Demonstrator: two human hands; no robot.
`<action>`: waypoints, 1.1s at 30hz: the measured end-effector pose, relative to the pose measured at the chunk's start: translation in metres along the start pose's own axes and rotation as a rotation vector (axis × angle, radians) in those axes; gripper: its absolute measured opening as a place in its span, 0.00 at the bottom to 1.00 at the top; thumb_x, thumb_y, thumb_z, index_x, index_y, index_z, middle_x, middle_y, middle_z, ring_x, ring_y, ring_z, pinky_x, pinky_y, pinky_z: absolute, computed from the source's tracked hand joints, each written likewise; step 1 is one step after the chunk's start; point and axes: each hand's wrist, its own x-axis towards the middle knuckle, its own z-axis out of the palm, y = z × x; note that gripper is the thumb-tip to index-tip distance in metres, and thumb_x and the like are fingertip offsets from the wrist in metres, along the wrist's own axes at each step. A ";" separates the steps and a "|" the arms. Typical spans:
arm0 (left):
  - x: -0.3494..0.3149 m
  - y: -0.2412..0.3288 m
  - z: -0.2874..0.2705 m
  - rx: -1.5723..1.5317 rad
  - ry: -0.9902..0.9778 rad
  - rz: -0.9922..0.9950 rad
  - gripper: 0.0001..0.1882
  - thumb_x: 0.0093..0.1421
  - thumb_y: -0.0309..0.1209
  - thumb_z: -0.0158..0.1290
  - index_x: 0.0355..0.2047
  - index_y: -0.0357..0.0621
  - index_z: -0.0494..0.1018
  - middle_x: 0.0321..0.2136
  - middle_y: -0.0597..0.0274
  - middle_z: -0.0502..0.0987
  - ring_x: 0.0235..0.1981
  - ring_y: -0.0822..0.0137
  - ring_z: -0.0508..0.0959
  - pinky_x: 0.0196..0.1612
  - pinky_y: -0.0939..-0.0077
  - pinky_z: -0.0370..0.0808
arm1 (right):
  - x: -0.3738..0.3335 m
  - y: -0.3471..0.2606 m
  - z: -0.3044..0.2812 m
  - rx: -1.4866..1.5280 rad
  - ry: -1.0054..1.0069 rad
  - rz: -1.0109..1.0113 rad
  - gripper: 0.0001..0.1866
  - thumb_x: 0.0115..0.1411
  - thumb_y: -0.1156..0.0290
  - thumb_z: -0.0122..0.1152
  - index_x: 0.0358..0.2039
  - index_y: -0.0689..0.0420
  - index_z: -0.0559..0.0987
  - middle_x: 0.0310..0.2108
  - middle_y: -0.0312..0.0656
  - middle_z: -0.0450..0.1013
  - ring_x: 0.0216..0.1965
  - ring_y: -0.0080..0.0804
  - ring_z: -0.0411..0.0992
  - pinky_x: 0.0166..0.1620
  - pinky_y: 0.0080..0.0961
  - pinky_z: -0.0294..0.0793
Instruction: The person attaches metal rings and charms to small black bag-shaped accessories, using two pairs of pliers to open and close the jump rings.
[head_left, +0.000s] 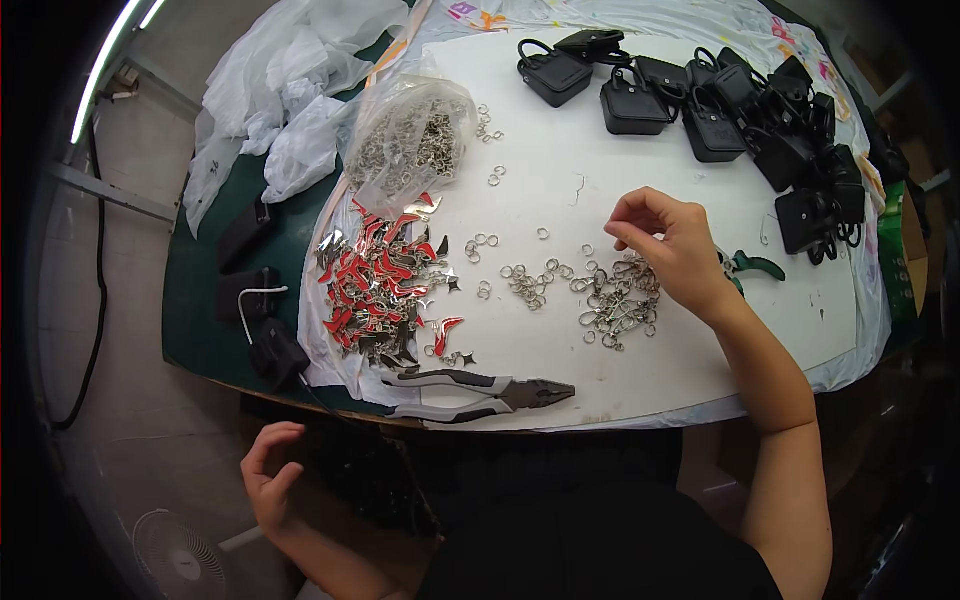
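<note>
Small metal rings being picked from a loose heap

The left hand (268, 478) is held open off the tabletop (700, 370); beyond the grey-handled pliers (478, 392), the right hand (668, 248) is pinched over the silver ring-and-clasp pile (618, 300); a slip could scatter rings.

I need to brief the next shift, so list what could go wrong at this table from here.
1. The pliers lie near the table's front edge; a bump from a forearm could knock them off.
2. The right hand picks at the tangled pile of metal clasps; lifting one may drag others along and scatter the loose rings.
3. The left hand is off the table, so nothing steadies the pile.
</note>
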 end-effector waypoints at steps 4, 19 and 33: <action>0.093 0.050 0.134 0.035 -0.373 0.320 0.14 0.48 0.21 0.66 0.36 0.33 0.79 0.35 0.52 0.81 0.40 0.58 0.80 0.48 0.67 0.74 | -0.014 0.006 -0.020 0.201 0.049 0.047 0.07 0.65 0.77 0.58 0.39 0.66 0.82 0.27 0.36 0.77 0.29 0.18 0.73 0.37 0.16 0.76; 0.193 0.050 0.284 0.607 -0.650 0.822 0.12 0.45 0.30 0.68 0.31 0.45 0.78 0.36 0.67 0.78 0.44 0.61 0.74 0.49 0.66 0.70 | -0.023 0.015 -0.020 0.336 0.049 0.030 0.06 0.61 0.76 0.65 0.37 0.65 0.82 0.30 0.38 0.79 0.29 0.18 0.75 0.32 0.15 0.76; 0.170 0.070 0.251 -0.382 -0.601 -0.125 0.10 0.56 0.18 0.62 0.28 0.37 0.69 0.35 0.46 0.82 0.35 0.64 0.84 0.41 0.73 0.83 | -0.027 0.011 -0.009 0.506 -0.065 -0.018 0.07 0.61 0.78 0.65 0.40 0.64 0.84 0.31 0.40 0.80 0.28 0.19 0.76 0.36 0.16 0.77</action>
